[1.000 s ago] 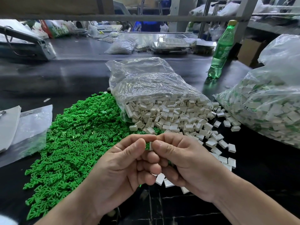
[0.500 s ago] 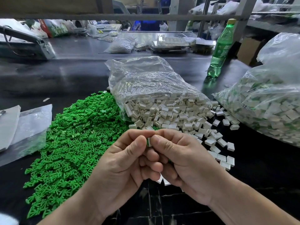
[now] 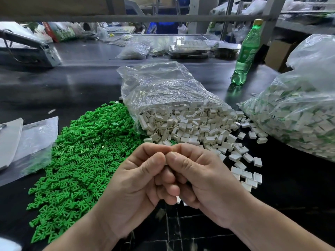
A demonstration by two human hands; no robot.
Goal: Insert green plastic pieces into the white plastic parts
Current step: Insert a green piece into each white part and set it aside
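Where the dark table (image 3: 72, 84) spreads across the view, a wide heap of green pieces (image 3: 81, 160) covers its left half, touching the mouth of a clear bag (image 3: 163, 91) from which white parts (image 3: 190, 124) spill to the right. A second, fuller bag (image 3: 299, 115) sits at the right edge. In front of the heaps the left hand (image 3: 137, 183) and right hand (image 3: 204, 180) meet, fingers curled. A green bottle (image 3: 246, 53) stands upright behind the bags. Both hands' thumb and forefinger tips press together on a small pale piece (image 3: 170, 152), mostly hidden.
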